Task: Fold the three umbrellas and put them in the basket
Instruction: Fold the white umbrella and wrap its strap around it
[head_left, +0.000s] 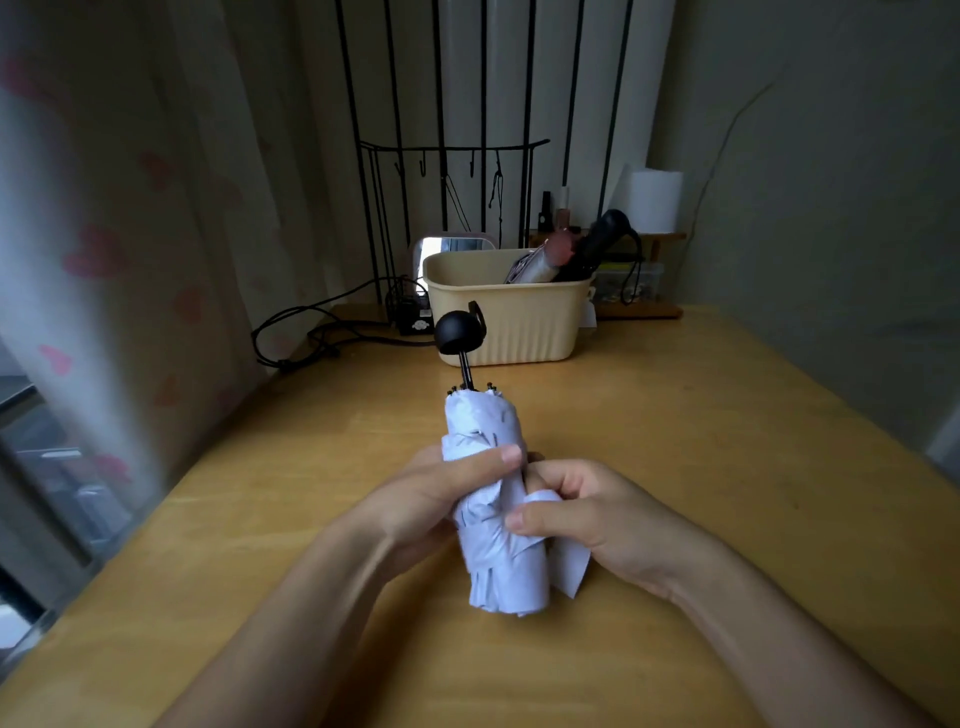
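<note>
Umbrella: collapsed white fabric umbrella with round black handle, held above the wooden table.
My left hand: wrapped around its canopy.
My right hand: pinching its loose folds.
Basket: cream ribbed plastic basket beyond, holding 2 folded umbrellas.

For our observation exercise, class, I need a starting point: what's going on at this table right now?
A person holds a folded white umbrella with both hands at the table. The left hand grips its upper part, and the right hand pinches the loose fabric lower down. Its black knob handle points away, towards the cream basket at the table's far end. A pinkish umbrella and a black umbrella already lean in that basket, so this looks like the last one.
</note>
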